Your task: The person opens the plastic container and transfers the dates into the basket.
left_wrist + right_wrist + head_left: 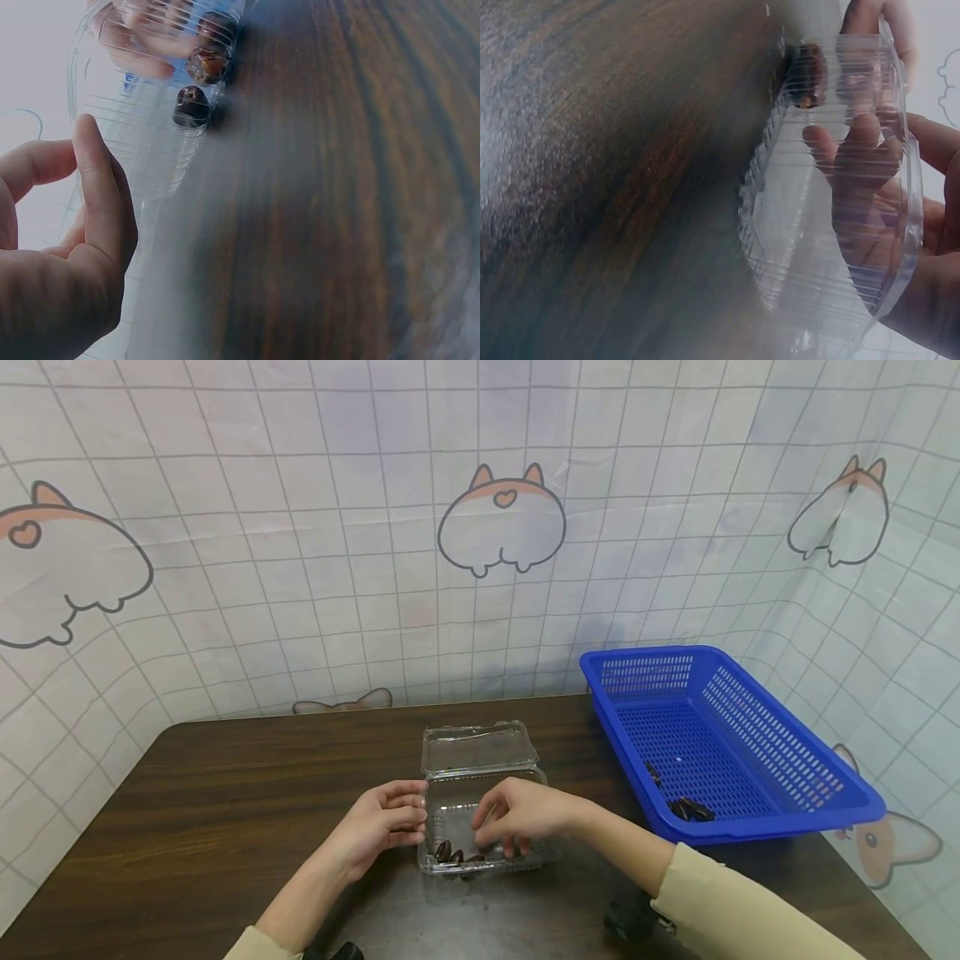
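A clear plastic clamshell box (483, 827) stands on the table with its lid (480, 748) folded back. Several glossy dark brown dates (444, 852) lie along its near left part; in the left wrist view a date (191, 106) shows through the ridged wall. My left hand (386, 817) pinches the box's left rim between thumb and fingers. My right hand (525, 814) reaches down inside the box, to the right of the dates. Through the wall in the right wrist view, the right fingers (864, 150) look loosely bent and apart, with no date visible between them.
A blue plastic basket (757, 827) stands at the table's right side, with several dark dates (690, 810) in its near left corner. The brown wooden table (225, 810) ends at a wall sheet (360, 610) printed with a grid.
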Demonstrator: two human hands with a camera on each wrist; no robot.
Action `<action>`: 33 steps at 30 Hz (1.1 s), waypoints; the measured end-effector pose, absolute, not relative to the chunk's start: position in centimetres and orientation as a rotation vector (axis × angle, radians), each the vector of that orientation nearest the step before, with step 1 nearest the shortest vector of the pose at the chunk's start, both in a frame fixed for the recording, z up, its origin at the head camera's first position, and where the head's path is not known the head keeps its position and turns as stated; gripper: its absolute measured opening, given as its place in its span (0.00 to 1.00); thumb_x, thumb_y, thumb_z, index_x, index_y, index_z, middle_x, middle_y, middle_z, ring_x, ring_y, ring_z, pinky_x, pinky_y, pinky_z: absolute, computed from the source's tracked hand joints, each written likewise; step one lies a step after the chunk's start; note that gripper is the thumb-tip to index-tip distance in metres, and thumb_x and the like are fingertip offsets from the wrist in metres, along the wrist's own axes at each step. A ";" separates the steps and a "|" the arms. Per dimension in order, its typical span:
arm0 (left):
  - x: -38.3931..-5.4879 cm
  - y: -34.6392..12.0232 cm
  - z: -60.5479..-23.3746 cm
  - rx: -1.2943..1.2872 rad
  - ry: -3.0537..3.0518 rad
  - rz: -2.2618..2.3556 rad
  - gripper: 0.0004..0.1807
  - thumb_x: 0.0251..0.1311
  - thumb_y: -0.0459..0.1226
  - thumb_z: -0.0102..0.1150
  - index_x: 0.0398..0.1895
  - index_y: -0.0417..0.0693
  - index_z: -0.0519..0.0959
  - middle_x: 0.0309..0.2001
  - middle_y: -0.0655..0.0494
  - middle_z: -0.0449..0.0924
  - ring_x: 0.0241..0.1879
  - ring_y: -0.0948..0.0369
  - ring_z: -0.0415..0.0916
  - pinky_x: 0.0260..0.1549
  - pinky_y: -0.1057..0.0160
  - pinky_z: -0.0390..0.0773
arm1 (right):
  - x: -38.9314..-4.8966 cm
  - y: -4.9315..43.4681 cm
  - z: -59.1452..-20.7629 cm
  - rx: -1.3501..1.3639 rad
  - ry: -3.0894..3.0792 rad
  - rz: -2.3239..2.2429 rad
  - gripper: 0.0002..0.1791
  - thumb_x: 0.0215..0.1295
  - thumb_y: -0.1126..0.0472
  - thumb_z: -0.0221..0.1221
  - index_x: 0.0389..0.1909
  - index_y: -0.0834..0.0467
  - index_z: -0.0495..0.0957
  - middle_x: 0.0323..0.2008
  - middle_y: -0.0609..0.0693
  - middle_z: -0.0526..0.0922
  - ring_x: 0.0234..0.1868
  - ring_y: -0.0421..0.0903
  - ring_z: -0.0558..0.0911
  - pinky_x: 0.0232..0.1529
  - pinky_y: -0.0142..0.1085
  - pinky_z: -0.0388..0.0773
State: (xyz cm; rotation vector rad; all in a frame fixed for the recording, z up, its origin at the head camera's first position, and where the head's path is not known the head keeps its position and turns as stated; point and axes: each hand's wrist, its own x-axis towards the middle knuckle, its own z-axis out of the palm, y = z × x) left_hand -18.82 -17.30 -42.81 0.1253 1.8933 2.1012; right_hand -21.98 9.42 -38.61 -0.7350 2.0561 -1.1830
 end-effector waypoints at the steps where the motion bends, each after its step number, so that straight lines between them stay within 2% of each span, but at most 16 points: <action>1: -18.8 -17.3 -42.8 0.124 1.894 2.101 0.30 0.66 0.26 0.59 0.69 0.26 0.64 0.43 0.49 0.76 0.35 0.60 0.79 0.39 0.62 0.86 | -22.0 9.3 -38.7 -0.742 2.054 -1.176 0.14 0.67 0.64 0.66 0.49 0.68 0.83 0.29 0.62 0.86 0.20 0.43 0.80 0.18 0.30 0.75; 8: -18.8 -17.3 -42.7 0.121 1.894 2.098 0.29 0.66 0.26 0.59 0.69 0.26 0.64 0.43 0.50 0.76 0.35 0.60 0.79 0.39 0.62 0.86 | -21.8 8.8 -39.0 -0.776 2.076 -1.109 0.09 0.67 0.64 0.67 0.44 0.64 0.84 0.28 0.58 0.86 0.19 0.42 0.79 0.17 0.30 0.72; 14: -18.8 -17.4 -42.7 0.127 1.892 2.102 0.30 0.66 0.26 0.60 0.69 0.26 0.64 0.42 0.51 0.77 0.35 0.60 0.79 0.39 0.61 0.86 | -22.0 8.5 -39.3 -0.779 2.094 -1.078 0.08 0.66 0.64 0.67 0.43 0.63 0.85 0.27 0.57 0.86 0.19 0.42 0.79 0.16 0.30 0.72; 18: -18.8 -17.4 -42.7 0.130 1.891 2.102 0.30 0.65 0.26 0.60 0.69 0.26 0.64 0.43 0.50 0.77 0.35 0.60 0.79 0.39 0.61 0.86 | -22.0 8.4 -39.4 -0.788 2.097 -1.062 0.07 0.65 0.66 0.67 0.42 0.63 0.85 0.26 0.56 0.86 0.19 0.42 0.79 0.16 0.30 0.72; 26: -18.8 -17.3 -42.8 0.128 1.897 2.101 0.30 0.66 0.26 0.60 0.69 0.26 0.64 0.42 0.50 0.77 0.35 0.60 0.79 0.39 0.61 0.86 | -21.8 8.3 -39.2 -0.823 2.132 -0.981 0.03 0.64 0.70 0.67 0.38 0.63 0.86 0.24 0.47 0.85 0.20 0.40 0.77 0.17 0.29 0.70; 33: -18.8 -17.4 -42.8 0.131 1.896 2.100 0.30 0.65 0.26 0.60 0.69 0.26 0.64 0.42 0.50 0.77 0.35 0.60 0.79 0.39 0.62 0.86 | -21.7 8.1 -39.1 -0.888 2.135 -0.945 0.03 0.63 0.72 0.67 0.33 0.63 0.87 0.21 0.46 0.84 0.18 0.37 0.74 0.18 0.26 0.68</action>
